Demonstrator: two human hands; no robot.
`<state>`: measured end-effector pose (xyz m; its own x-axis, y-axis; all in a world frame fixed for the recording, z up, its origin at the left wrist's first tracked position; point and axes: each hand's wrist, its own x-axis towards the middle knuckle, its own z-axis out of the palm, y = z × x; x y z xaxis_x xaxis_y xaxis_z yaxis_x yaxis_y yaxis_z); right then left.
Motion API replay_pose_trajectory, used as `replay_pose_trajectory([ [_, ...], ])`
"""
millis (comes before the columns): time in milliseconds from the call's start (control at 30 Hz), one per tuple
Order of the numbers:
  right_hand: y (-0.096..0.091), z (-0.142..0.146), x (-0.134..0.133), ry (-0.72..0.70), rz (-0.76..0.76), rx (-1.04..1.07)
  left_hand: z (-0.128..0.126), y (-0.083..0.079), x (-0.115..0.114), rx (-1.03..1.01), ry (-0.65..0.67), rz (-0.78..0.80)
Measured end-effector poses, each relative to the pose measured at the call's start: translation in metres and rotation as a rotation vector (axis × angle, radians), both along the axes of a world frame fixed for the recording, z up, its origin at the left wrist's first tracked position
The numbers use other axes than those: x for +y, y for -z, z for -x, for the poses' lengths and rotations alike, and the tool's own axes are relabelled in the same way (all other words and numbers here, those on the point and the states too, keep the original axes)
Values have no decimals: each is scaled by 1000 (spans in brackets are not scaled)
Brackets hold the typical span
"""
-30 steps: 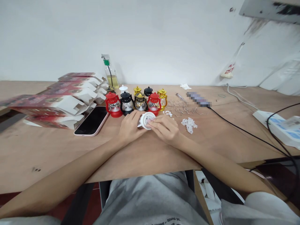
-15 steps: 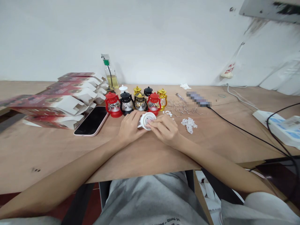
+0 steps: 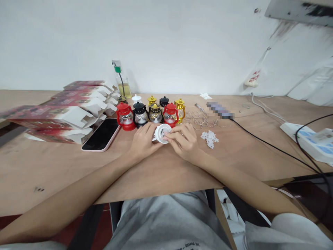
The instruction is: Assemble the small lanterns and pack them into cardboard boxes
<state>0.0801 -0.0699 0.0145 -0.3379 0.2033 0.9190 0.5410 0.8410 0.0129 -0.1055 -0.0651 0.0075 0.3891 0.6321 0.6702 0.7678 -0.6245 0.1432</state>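
My left hand (image 3: 143, 140) is closed around a small white lantern (image 3: 157, 134), tipped so that its round underside faces me. A dark opening shows within the rim of the base. My right hand (image 3: 185, 142) is pinched, thumb and fingertips at that opening; whatever lies between them is too small and covered to make out. Just behind the hands stand several upright mini lanterns, among them a red lantern (image 3: 126, 117), a black lantern (image 3: 140, 115), a second red lantern (image 3: 171, 116) and a gold lantern (image 3: 180, 110).
Flattened red and white boxes (image 3: 52, 116) are stacked at the left, beside a phone (image 3: 101, 135). A bottle of yellow liquid (image 3: 124, 86) stands by the wall. To the right lie bent wires (image 3: 201, 119), white plastic pieces (image 3: 209, 139), a screwdriver (image 3: 201, 108) and a power strip (image 3: 309, 142).
My right fingers have shifted slightly at the lantern's base, and a dark opening now shows where a paler surface was. My left hand keeps its hold on the lantern.
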Motion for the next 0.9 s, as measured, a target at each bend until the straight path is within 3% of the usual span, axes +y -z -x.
replay_pose_trajectory([
  [100, -3, 1, -2, -28, 73, 52, 1, 0, 0, 29, 6, -10],
  [200, -7, 3, -1, -123, 269, 160, 2, -1, 1, 31, 29, -26],
  [367, -3, 6, 7, -396, 717, 307, 3, -1, 1, 70, 32, -117],
  [467, 4, 6, 13, -561, 850, 315, 1, 1, 1, 84, 50, -136],
  [567, 8, 6, 13, -597, 839, 301, 0, 2, 1, 86, 36, -109],
  [767, 14, 7, 11, -430, 545, 303, -2, 0, 1, 8, -112, -119],
  [900, 16, 8, 12, -354, 435, 267, -2, -1, 0, 40, -141, -122],
])
